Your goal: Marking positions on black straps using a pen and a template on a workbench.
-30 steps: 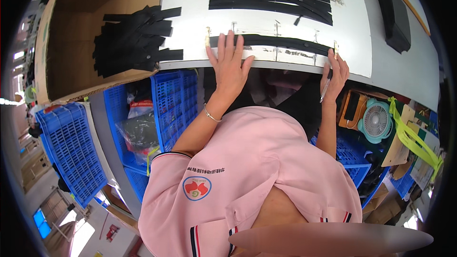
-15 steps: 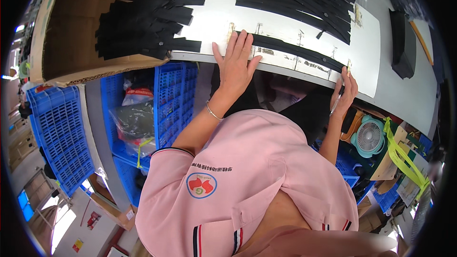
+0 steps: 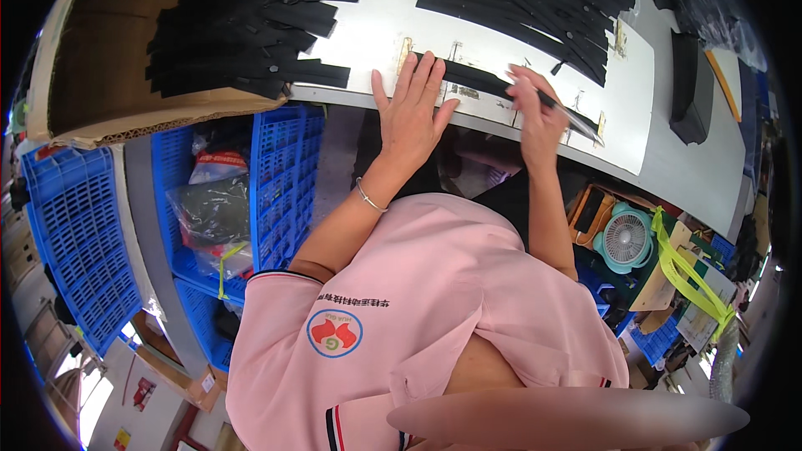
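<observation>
A long black fabric strip [image 3: 476,79] lies along the near edge of a white marked board [image 3: 368,33]. My left hand [image 3: 411,113] rests flat on the strip's left end, fingers stretched out and spread. Over the right half of the strip is my right hand [image 3: 539,121], closed around a slim silver-and-black pen [image 3: 578,124]. The pen slants down to the right and is slightly blurred by motion. Part of the strip is hidden behind this hand. Fingertips of the right hand are at the strip; whether they press on it I cannot tell.
Farther back lies a pile of black strips [image 3: 518,0]. Another pile of strips [image 3: 251,33] extends into an open cardboard box [image 3: 109,42] at left. A black block [image 3: 692,88] sits at right. Blue crates [image 3: 284,167] and a small teal fan [image 3: 625,238] are below the table edge.
My right hand has moved left from the strip's right end to over its right half, still with the pen. My left hand stays on the left end. The view has shifted slightly.
</observation>
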Available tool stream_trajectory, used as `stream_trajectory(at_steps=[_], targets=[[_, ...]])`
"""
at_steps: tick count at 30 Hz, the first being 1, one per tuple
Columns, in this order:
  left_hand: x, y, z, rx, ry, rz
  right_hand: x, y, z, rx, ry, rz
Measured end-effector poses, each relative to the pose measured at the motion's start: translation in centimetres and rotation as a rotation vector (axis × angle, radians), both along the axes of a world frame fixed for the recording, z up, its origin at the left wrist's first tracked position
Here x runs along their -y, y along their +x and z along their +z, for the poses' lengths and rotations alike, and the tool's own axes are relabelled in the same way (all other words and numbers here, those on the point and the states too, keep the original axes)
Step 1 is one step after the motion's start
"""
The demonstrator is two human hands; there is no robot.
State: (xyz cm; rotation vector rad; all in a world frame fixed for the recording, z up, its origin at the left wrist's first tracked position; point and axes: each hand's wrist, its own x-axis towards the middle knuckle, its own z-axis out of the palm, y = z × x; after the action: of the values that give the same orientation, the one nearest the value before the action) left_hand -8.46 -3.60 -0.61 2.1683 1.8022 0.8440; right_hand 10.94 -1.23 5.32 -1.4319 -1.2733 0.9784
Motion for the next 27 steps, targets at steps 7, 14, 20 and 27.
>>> stream_trajectory(at_steps=[7,14,20,27], targets=[[-0.1,0.3,0.1,0.021,-0.009,0.015,-3.3,-4.2,-4.2,0.048,0.077,0.123],[0.0,0.2,-0.2,-0.008,0.024,0.030,-3.3,-4.7,-4.2,0.159,0.134,0.135],[-0.1,0.2,-0.2,-0.011,0.023,0.022,-3.4,-4.6,-4.8,0.222,0.169,0.149],[0.0,0.2,-0.2,-0.025,0.016,0.031,-3.2,-4.7,-4.8,0.225,0.143,0.092]])
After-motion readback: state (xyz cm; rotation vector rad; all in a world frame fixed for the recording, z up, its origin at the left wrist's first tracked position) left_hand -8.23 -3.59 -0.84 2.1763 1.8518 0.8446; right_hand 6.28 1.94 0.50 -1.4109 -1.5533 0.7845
